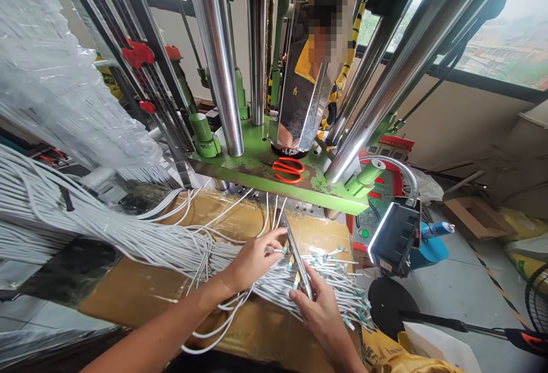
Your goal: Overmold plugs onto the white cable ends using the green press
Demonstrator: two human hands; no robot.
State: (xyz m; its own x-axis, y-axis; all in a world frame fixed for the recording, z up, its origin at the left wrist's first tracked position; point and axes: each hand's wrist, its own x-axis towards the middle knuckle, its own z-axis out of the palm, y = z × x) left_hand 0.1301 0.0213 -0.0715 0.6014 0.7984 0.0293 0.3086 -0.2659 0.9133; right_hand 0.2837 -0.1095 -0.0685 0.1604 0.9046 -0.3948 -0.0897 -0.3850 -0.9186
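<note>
A thick bundle of grey cables lies across a brown cardboard-covered bench, its ends fitted with small green-tipped connectors. My left hand pinches one cable end between thumb and fingers. My right hand grips a long thin metal bar that lies slanted over the cable ends. The cable end in my left hand sits right at the upper part of the bar.
A green moulding press with shiny steel columns stands right behind the bench. Orange scissors lie on its plate. A black lamp on a flexible neck, a red control panel and a plastic-wrapped bundle stand around.
</note>
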